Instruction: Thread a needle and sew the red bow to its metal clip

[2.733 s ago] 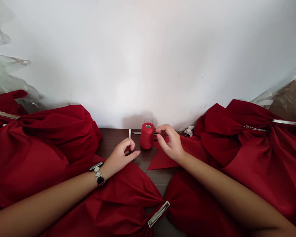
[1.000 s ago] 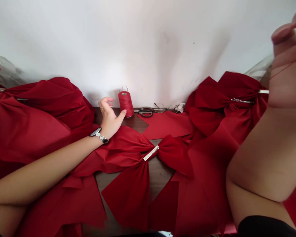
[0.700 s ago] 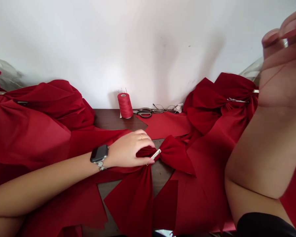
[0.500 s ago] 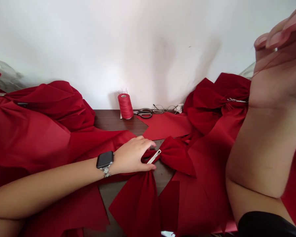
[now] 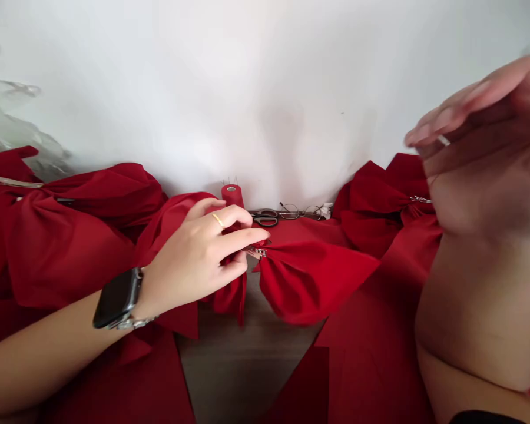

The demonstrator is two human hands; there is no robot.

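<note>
Head view: your left hand (image 5: 194,259) has its grip pinched around the gathered middle of the red bow (image 5: 300,277), held above the table (image 5: 242,365) at about 6 o'clock from the thread spool (image 5: 232,194). Your right hand (image 5: 481,176) is raised at 3 o'clock, blurred; I cannot tell its grip. The metal clip (image 5: 257,252) at the pinch could slip, I judge, loosening the pleats.

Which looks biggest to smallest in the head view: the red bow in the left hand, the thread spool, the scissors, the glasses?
1. Red bow, gripped at its centre by the left hand; clearly largest.
2. Thread spool, partly hidden.
Scissors and glasses look alike; both far back and partly hidden, so unranked.
</note>
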